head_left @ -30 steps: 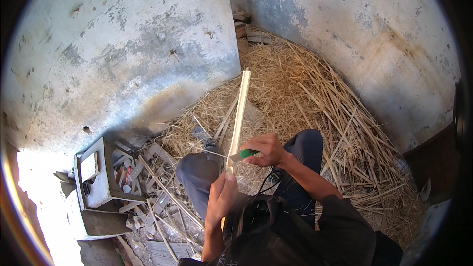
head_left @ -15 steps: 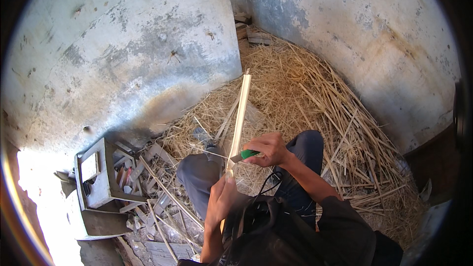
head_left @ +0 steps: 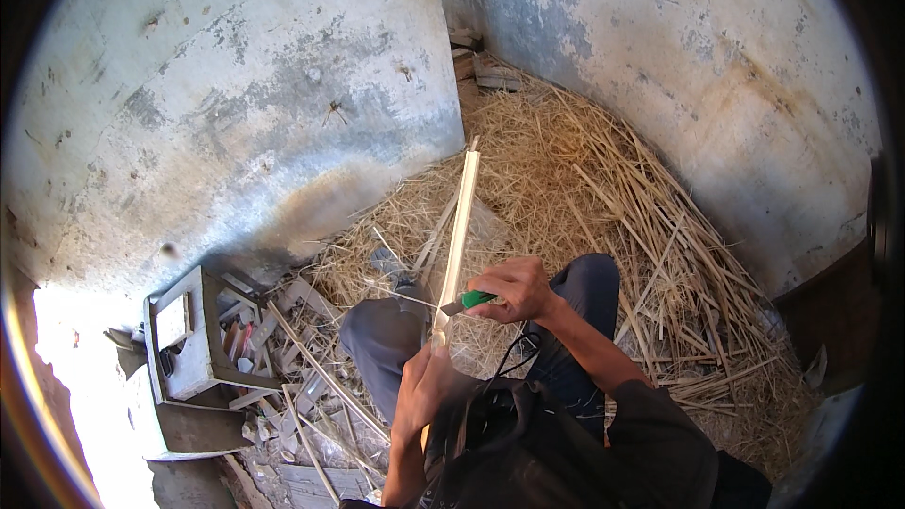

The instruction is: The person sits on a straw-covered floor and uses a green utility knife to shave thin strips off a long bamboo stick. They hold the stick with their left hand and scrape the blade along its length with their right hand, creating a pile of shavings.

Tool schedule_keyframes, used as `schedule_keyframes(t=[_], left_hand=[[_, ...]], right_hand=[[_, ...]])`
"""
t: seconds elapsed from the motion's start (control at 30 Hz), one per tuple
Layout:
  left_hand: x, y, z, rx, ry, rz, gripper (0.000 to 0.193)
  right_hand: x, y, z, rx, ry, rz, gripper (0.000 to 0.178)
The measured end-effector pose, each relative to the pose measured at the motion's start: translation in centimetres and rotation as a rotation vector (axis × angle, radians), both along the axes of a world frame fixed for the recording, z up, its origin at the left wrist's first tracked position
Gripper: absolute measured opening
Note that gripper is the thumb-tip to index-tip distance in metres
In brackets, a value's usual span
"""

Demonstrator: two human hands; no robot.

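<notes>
Person sitting low, knees spread, at the near edge of a straw-coloured heap [head_left: 556,184]. Both hands working in front of that heap.

Left hand [head_left: 422,382]: gripping the near end of a long pale strip [head_left: 459,226], fingers wrapped around it, thumb lying toward its far end. The strip is slanting up and away, its far tip showing against the heap. Whether that tip is touching the heap, I'm not able to tell.

Right hand [head_left: 514,289]: fingers closing firmly around the green handle of a knife [head_left: 477,299]. The grey blade is meeting the strip just beyond the left thumb, on the heap's near side. A thin sliver [head_left: 405,296] is jutting leftward from that spot; I'm not able to see whether it is attached.

Long narrow slats [head_left: 677,273] are lying along the heap's right flank. A few wood blocks [head_left: 497,75] are sitting at its far end, by the corner. Two stained, peeling walls [head_left: 245,85] are rising behind it. Left of the heap, a box-like wooden frame [head_left: 212,356] is standing, with broken scraps [head_left: 306,419] littering the floor near it.
</notes>
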State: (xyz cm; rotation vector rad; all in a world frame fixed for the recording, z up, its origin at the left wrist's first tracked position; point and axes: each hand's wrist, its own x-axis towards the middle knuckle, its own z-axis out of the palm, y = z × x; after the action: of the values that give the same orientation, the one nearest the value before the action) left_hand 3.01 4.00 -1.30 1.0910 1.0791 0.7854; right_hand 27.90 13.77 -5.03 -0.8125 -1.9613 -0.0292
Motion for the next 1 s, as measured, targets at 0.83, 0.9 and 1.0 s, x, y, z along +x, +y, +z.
schedule_keyframes(t=[0.83,0.9,1.0], left_hand=[[-2.4,-2.2,-1.3,-0.076,-0.005,-0.04,0.034],[-2.3,-1.9,-1.7,-0.079,0.038,-0.025,0.034],[-2.3,-1.7,-3.0,0.003,0.123,-0.03,0.03]], right_hand=[[1.9,1.5,0.8,-0.433,0.432,0.009,0.038],[1.5,1.1,1.3,-0.441,0.536,0.026,0.038],[1.3,0.3,2.1,-0.399,0.505,-0.021,0.035]])
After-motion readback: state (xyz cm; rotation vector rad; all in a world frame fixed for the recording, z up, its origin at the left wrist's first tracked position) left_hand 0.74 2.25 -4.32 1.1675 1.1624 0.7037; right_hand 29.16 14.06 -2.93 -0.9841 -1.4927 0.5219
